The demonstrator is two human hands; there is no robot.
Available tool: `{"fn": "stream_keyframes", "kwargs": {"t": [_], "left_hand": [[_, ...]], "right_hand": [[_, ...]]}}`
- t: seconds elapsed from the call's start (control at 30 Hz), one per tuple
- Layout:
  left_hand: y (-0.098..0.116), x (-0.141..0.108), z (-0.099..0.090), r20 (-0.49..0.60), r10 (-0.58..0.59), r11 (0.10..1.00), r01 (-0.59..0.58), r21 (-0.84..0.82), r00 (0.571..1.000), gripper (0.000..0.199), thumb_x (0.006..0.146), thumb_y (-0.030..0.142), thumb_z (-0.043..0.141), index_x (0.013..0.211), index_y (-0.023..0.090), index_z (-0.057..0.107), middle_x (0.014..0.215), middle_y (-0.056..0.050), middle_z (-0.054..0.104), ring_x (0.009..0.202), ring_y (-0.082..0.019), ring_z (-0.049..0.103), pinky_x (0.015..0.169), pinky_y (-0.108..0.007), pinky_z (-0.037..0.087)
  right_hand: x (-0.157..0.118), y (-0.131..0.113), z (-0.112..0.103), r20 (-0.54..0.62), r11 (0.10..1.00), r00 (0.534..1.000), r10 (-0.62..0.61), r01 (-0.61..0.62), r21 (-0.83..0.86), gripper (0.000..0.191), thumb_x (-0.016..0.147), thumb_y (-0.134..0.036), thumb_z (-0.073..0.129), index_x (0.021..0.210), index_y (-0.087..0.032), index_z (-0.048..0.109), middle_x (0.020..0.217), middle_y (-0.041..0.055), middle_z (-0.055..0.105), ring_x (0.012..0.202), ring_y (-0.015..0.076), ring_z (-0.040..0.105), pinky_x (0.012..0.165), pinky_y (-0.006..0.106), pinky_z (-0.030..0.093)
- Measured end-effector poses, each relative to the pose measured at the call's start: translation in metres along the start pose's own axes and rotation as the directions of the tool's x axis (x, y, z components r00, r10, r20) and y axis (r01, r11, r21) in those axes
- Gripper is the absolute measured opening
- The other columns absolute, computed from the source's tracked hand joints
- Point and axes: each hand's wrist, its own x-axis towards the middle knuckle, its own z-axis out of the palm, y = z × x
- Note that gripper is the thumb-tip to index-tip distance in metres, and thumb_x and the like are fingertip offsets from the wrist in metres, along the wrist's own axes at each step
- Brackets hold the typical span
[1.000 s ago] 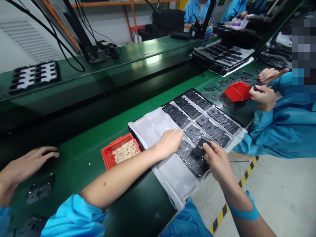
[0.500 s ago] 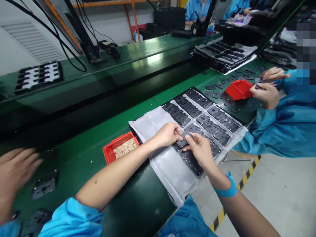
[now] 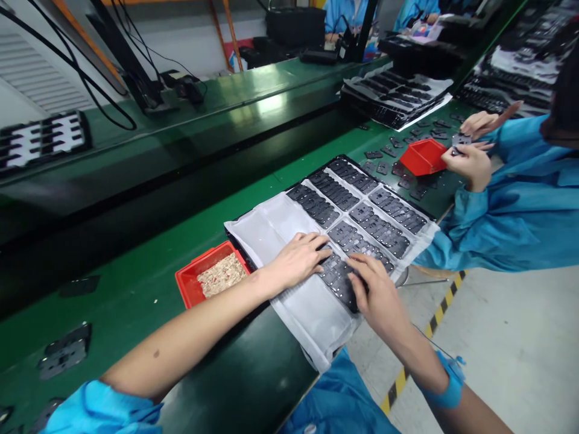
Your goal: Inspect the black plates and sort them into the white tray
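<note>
A black tray (image 3: 229,231) lined with white sheet (image 3: 312,316) lies on the green bench, its compartments filled with rows of dark flat parts (image 3: 337,274). My left hand (image 3: 301,256) rests over the near row, fingers spread, fingertips on the parts. On the same row's other side is my right hand (image 3: 371,280), fingers apart and touching the parts' edge. Neither hand grips anything. Just left of the tray stands a red bin (image 3: 192,278) of small tan pieces (image 3: 222,274).
At the right, a co-worker's hands (image 3: 473,160) hold a dark part beside a red bin (image 3: 424,157), with loose parts around it. Stacked trays (image 3: 395,96) stand behind. More dark parts (image 3: 66,352) lie at the left.
The part that was between my fingers now lies among the others, and both hands have opened. A hand at the left edge has gone out of view. The view has shifted slightly.
</note>
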Motion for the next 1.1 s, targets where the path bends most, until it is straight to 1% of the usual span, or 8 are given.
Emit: {"fn": "stream_keyframes", "kwargs": {"t": [0.17,0.27,0.4,0.6,0.73,0.9,1.0,1.1], "left_hand": [[-0.001,-0.008,0.004,0.007,0.000,0.999,0.000,0.033,1.000,0.050,0.109,0.041,0.052,0.152,0.016,0.055,0.167,-0.014,0.046,0.155,-0.030,0.040,0.123,-0.045,0.035],[0.009,-0.012,0.012,0.003,0.027,0.998,-0.027,0.048,1.000,0.067,0.108,0.055,0.048,0.162,0.016,0.043,0.175,-0.013,0.033,0.164,-0.032,0.025,0.130,-0.049,0.026],[0.024,-0.015,0.036,0.025,0.001,0.995,-0.003,0.096,1.000,0.082,0.107,0.063,0.042,0.166,0.007,0.033,0.176,-0.018,0.025,0.165,-0.033,0.020,0.134,-0.051,0.018],[0.038,-0.016,0.048,-0.027,-0.095,0.985,0.097,0.141,0.995,0.089,0.105,0.067,0.042,0.167,0.004,0.031,0.176,-0.023,0.019,0.165,-0.037,0.018,0.133,-0.054,0.024],[0.042,-0.022,0.045,-0.042,0.006,0.992,0.000,0.123,0.999,0.084,0.105,0.070,0.038,0.169,0.015,0.032,0.178,-0.015,0.018,0.166,-0.038,0.015,0.133,-0.060,0.018],[0.039,-0.018,0.052,-0.037,0.022,0.996,-0.018,0.085,0.999,0.082,0.104,0.070,0.039,0.168,0.019,0.034,0.177,-0.013,0.025,0.164,-0.038,0.021,0.131,-0.063,0.019],[0.056,-0.027,0.051,-0.097,-0.010,0.994,0.021,0.112,0.995,0.085,0.102,0.073,0.043,0.167,0.019,0.036,0.176,-0.012,0.030,0.163,-0.038,0.024,0.131,-0.062,0.020],[0.082,-0.049,0.041,-0.230,-0.029,0.971,0.081,0.223,0.973,0.086,0.101,0.073,0.045,0.163,0.014,0.045,0.173,-0.014,0.037,0.161,-0.036,0.031,0.131,-0.055,0.025]], "right_hand": [[-0.048,0.004,0.002,0.147,0.943,0.975,-0.166,0.200,-0.266,0.039,0.108,-0.023,0.048,0.143,-0.017,0.063,0.157,0.0158,0.057,0.150,0.0329,0.047,0.121,0.058,0.042],[-0.067,0.003,0.007,0.250,0.886,0.953,-0.173,0.261,-0.383,0.051,0.107,-0.027,0.051,0.155,-0.011,0.051,0.167,0.0182,0.045,0.158,0.0351,0.037,0.127,0.062,0.031],[-0.075,-0.001,0.018,0.305,0.850,0.941,-0.147,0.278,-0.448,0.068,0.104,-0.033,0.057,0.163,-0.005,0.038,0.172,0.0218,0.035,0.162,0.0374,0.029,0.129,0.066,0.024],[-0.082,-0.005,0.015,0.239,0.883,0.961,-0.137,0.227,-0.411,0.066,0.106,-0.032,0.052,0.166,-0.011,0.034,0.176,0.0195,0.027,0.164,0.0362,0.024,0.128,0.065,0.028],[-0.091,0.001,0.012,0.194,0.885,0.971,-0.141,0.211,-0.415,0.064,0.109,-0.032,0.046,0.168,-0.012,0.029,0.168,0.0188,0.044,0.158,0.0343,0.038,0.128,0.065,0.028],[-0.092,0.008,0.014,0.204,0.873,0.968,-0.145,0.222,-0.435,0.071,0.109,-0.031,0.045,0.172,-0.014,0.017,0.169,0.0183,0.042,0.156,0.0354,0.042,0.126,0.066,0.028],[-0.102,0.009,0.008,0.159,0.875,0.962,-0.223,0.270,-0.402,0.074,0.109,-0.032,0.045,0.173,-0.019,0.012,0.165,0.0221,0.047,0.150,0.0423,0.049,0.117,0.072,0.038],[-0.102,0.021,0.006,0.066,0.929,0.954,-0.291,0.298,-0.217,0.076,0.103,-0.038,0.054,0.172,-0.031,0.024,0.162,0.0220,0.050,0.143,0.0497,0.054,0.108,0.077,0.046]]}}
